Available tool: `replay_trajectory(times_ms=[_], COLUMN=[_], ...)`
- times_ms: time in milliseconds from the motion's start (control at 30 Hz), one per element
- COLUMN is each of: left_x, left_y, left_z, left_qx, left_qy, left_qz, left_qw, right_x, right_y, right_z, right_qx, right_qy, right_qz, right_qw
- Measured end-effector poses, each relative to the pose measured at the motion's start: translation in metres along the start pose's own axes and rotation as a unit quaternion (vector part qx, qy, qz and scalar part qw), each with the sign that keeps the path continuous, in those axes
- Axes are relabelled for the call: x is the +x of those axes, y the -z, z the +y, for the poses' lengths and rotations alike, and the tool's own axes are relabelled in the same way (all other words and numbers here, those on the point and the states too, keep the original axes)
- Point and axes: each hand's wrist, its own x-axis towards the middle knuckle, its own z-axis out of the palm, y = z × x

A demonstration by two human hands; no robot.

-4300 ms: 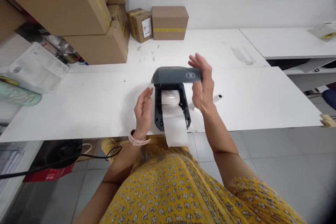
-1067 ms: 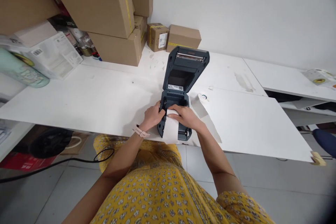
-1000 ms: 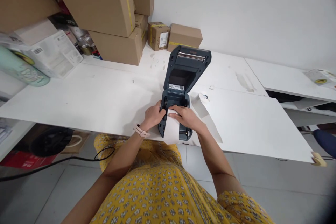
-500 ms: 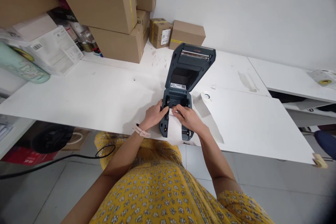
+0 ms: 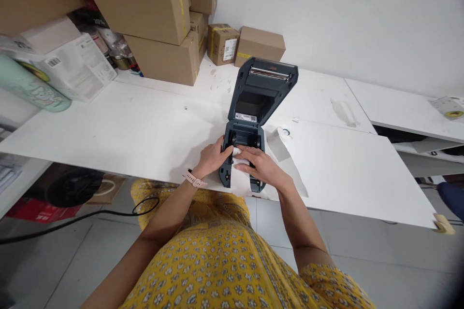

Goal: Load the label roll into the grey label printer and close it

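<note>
A dark label printer (image 5: 244, 129) stands at the table's front edge with its lid (image 5: 266, 88) tilted up and back. My left hand (image 5: 212, 157), wearing a pink watch strap, grips the printer's left side, thumb over the rim. Inside the bay, my right hand (image 5: 259, 164) lies across the white label paper (image 5: 240, 181), its fingers stretched and apart, touching the paper. The strip runs out over the printer's front. My right hand partly covers the bay, so the roll's seating is hidden. Right of the printer, a loose white strip (image 5: 292, 166) curls from a small roll end (image 5: 285, 132).
Cardboard boxes (image 5: 159, 60) are stacked at the back left, with two smaller boxes (image 5: 259, 44) by the wall. A mint bottle (image 5: 34, 87) and a white carton (image 5: 81, 70) stand at the far left. A black cable (image 5: 72, 219) hangs below the white table (image 5: 119, 130).
My right hand's fingers have gone from a bent pinch to stretched apart over the paper. My left hand stays on the printer's side. The view shifts slightly.
</note>
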Motion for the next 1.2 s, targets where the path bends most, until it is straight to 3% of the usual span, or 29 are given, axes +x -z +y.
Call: replay_trajectory(times_ms=[233, 433, 467, 533, 600, 667, 733, 800, 933, 1200], left_x=[0.000, -0.002, -0.004, -0.012, -0.023, -0.034, -0.041, -0.043, -0.041, -0.046], left_y=[-0.001, -0.002, -0.003, -0.007, -0.013, -0.021, -0.029, -0.035, -0.038, -0.038], left_z=[0.000, 0.001, 0.001, 0.003, 0.005, 0.009, 0.012, 0.013, 0.010, 0.008], left_qx=[0.001, -0.003, 0.001, 0.015, 0.021, 0.015, 0.007, 0.001, -0.012, 0.003], left_qy=[-0.003, -0.003, -0.004, -0.034, -0.122, -0.243, -0.336, -0.370, -0.357, -0.351], left_qz=[0.005, 0.011, 0.029, 0.121, 0.236, 0.285, 0.258, 0.220, 0.174, 0.136], left_qw=[1.000, 1.000, 1.000, 0.992, 0.964, 0.927, 0.906, 0.903, 0.918, 0.926], right_x=[0.000, -0.003, -0.003, -0.004, -0.004, -0.005, -0.005, -0.005, -0.005, -0.008], right_y=[0.001, 0.002, 0.002, 0.001, 0.000, -0.001, -0.003, -0.004, -0.005, 0.000], right_z=[-0.001, 0.001, 0.002, 0.004, 0.006, 0.008, 0.010, 0.012, 0.014, 0.018], right_qx=[-0.068, -0.057, -0.054, -0.050, -0.046, -0.045, -0.049, -0.055, -0.060, -0.011], right_qy=[0.003, -0.006, -0.008, -0.013, -0.014, -0.012, -0.009, -0.005, 0.002, 0.004], right_qz=[0.003, -0.011, -0.011, -0.008, -0.005, -0.007, -0.010, -0.011, -0.011, -0.032], right_qw=[0.998, 0.998, 0.998, 0.999, 0.999, 0.999, 0.999, 0.998, 0.998, 0.999])
